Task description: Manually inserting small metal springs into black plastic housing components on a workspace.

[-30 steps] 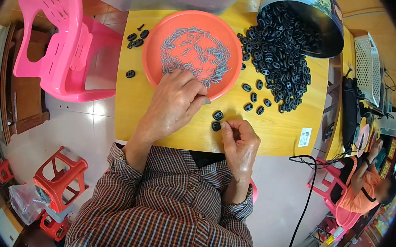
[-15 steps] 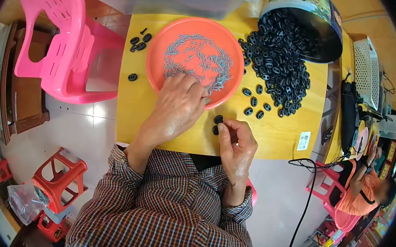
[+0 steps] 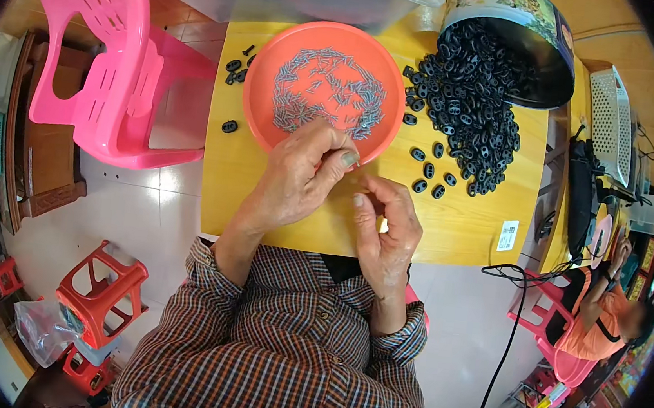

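My left hand (image 3: 294, 173) is above the near rim of an orange-pink round dish (image 3: 252, 94), thumb and index finger pinched together. A tiny thin thing, apparently one of the small silver screws (image 3: 284, 94) that lie scattered in the dish, just shows at the fingertips. Close beside it, my right hand (image 3: 389, 230) hovers over the table with bent fingers. Its thumb and index finger are apart, and I see nothing between them; the palm is hidden. Several loose black oval two-holed pieces (image 3: 428, 170) lie to the right of the dish.
A tipped-over tin (image 3: 553, 80) spills a heap of black pieces (image 3: 468, 131) on the yellow table (image 3: 458, 236). Behind the dish stands a clear plastic bin (image 3: 283, 1). A pink chair (image 3: 103, 112) is left; a person (image 3: 594, 328) sits far right. A black cable (image 3: 504, 347) hangs nearby.
My left hand has come up from the screws toward my right hand, fingertips pinched. The black piece that was in my right fingers no longer shows, and its thumb and index finger have parted.
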Available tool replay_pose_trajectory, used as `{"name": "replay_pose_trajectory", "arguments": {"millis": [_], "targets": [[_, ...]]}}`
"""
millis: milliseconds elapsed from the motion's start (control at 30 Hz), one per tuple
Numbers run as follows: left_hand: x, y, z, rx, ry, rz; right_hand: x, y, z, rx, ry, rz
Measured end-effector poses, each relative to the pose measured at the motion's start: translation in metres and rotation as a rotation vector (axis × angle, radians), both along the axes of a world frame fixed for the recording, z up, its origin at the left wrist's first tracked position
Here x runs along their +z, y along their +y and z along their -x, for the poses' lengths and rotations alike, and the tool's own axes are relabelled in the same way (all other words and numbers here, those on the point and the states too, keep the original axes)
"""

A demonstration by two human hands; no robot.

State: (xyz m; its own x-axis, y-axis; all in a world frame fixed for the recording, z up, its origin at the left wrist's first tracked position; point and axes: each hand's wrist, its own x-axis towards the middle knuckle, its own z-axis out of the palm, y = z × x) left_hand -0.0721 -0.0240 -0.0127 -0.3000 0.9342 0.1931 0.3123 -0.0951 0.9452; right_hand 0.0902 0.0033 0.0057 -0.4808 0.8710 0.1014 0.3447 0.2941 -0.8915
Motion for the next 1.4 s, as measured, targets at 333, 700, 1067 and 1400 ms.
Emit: {"name": "replay_pose_trajectory", "arguments": {"millis": [333,700,1067,1400], "targets": [[0.002,-0.001,0.000,-0.025,-0.033,0.025,0.001,0.004,0.017,-0.110,0.128,0.078],[0.001,0.000,0.003,-0.084,0.031,-0.035,-0.006,0.003,0.015,-0.176,0.241,0.296],[0.015,0.002,-0.012,-0.196,-0.027,-0.066,0.010,0.003,-0.009,-0.161,0.399,0.725],[0.013,0.006,-0.039,-0.286,-0.079,-0.059,0.011,0.005,-0.043,-0.221,0.418,0.835]]}}
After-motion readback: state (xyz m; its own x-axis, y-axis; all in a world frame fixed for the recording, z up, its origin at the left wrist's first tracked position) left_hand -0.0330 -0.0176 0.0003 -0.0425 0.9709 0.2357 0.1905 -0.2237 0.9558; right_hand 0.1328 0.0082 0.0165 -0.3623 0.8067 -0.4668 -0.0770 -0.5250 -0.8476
